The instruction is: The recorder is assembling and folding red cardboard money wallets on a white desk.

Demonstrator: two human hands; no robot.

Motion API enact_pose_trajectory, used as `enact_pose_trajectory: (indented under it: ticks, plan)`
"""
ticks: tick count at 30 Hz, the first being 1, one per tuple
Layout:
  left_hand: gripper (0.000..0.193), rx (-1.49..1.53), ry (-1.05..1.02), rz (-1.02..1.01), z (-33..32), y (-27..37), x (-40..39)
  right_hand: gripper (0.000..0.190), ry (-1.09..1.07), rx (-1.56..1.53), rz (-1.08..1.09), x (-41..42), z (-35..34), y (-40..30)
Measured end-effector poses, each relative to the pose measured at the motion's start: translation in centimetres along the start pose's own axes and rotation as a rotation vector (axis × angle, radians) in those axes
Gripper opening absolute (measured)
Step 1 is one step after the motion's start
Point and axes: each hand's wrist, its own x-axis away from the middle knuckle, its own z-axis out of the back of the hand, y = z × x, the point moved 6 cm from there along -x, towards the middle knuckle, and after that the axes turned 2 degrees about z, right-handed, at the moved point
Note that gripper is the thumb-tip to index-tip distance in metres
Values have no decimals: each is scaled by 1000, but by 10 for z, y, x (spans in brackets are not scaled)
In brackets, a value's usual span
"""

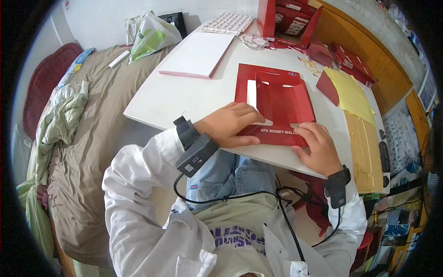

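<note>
A flat die-cut red cardboard blank (280, 76) lies before me on the white table, with folded-up red flaps (300, 100) and white-looking cut-outs. Printed words run along its near edge. My left hand (238, 124) rests palm down over the blank's near left part, fingertips at a cut-out, thumb apart from the fingers. My right hand (318, 147) is at the near right corner, its curled fingertips touching the cardboard and its thumb by the near edge. Whether it pinches the corner, I cannot tell. Both wrists carry black strapped devices with cables.
A white-topped stack of sheets (199, 52) lies at the far left of the table (173, 93). An upright red display box (290, 24) stands at the back. Yellow paper (351, 91) and a tan folder (365, 155) line the right edge. A bed (93, 138) is to the left.
</note>
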Motion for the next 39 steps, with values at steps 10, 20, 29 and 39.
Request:
enact_pose_trajectory:
  ticks: [10,20,29,39]
  plan:
    - [57,-107,-20,-176,-3,-19,14,24,-202,-109,16,17,4,32]
    - [36,-68,102,13,-24,-6,-9,24,45,117,78,1,9,-17]
    - [40,-78,51,167,-19,1,-21,32,-90,95,48,-34,-27,-27]
    - [49,-148,-124,346,-14,-13,-16,38,-232,-80,35,-43,-24,-14]
